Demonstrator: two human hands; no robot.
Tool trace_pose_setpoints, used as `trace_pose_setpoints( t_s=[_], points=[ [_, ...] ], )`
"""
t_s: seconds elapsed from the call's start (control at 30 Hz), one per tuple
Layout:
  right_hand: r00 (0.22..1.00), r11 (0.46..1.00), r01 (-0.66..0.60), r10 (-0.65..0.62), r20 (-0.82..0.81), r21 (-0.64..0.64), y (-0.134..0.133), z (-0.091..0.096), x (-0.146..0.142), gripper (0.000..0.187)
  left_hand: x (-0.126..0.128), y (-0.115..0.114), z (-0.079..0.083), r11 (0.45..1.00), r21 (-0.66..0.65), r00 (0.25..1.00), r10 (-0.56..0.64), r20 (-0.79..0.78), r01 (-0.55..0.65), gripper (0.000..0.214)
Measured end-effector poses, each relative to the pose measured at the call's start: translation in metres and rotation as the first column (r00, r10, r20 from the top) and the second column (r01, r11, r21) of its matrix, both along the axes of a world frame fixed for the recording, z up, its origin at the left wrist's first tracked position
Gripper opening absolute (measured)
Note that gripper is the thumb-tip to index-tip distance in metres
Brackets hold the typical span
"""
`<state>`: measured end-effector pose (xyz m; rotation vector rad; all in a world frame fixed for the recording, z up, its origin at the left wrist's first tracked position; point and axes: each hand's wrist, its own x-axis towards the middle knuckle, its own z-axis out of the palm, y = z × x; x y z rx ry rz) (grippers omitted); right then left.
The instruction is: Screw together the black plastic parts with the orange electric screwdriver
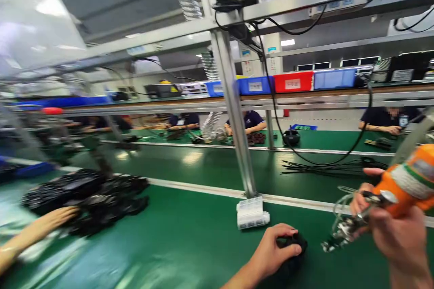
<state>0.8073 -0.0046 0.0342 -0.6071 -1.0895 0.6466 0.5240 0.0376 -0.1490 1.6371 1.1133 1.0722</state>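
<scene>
My left hand (273,250) rests on the green table, its fingers closed over a small black part (294,246). My right hand (395,230) is raised at the right edge and grips an orange power screwdriver (405,185). The tool's metal tip (342,232) points down and left, ending just right of the black part. A thin clear hose loops by the tool's nose.
A co-worker's hand (50,221) reaches into a pile of black parts (88,198) at the left. A metal post (237,135) stands behind my hands with a white block (252,212) at its foot. Black cables (325,167) lie on the green belt; people sit at the far bench.
</scene>
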Motion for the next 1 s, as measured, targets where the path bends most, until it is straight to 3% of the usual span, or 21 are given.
trace_pose_setpoints(
  t_s=[0.1, 0.2, 0.67, 1.0],
  points=[
    [0.999, 0.998, 0.026, -0.028, -0.025, -0.063, 0.015, 0.000, 0.002, 0.074, 0.051, 0.030, -0.003, 0.996, -0.020, 0.995, -0.084, 0.052, 0.085, 0.051],
    [0.997, 0.995, 0.077, -0.078, -0.018, -0.063, 0.033, 0.000, -0.004, 0.072, 0.070, 0.043, -0.001, 0.989, -0.065, 0.988, -0.124, 0.093, 0.130, 0.052],
    [0.980, 0.983, 0.178, -0.172, 0.100, -0.051, 0.060, -0.011, -0.005, 0.070, 0.079, 0.033, 0.024, 0.939, -0.235, 0.939, -0.176, 0.295, 0.250, 0.042],
    [0.983, 0.987, 0.143, -0.132, 0.129, -0.078, 0.058, -0.012, -0.013, 0.063, 0.081, 0.032, 0.018, 0.934, -0.266, 0.929, -0.137, 0.343, 0.236, 0.045]
  ],
)
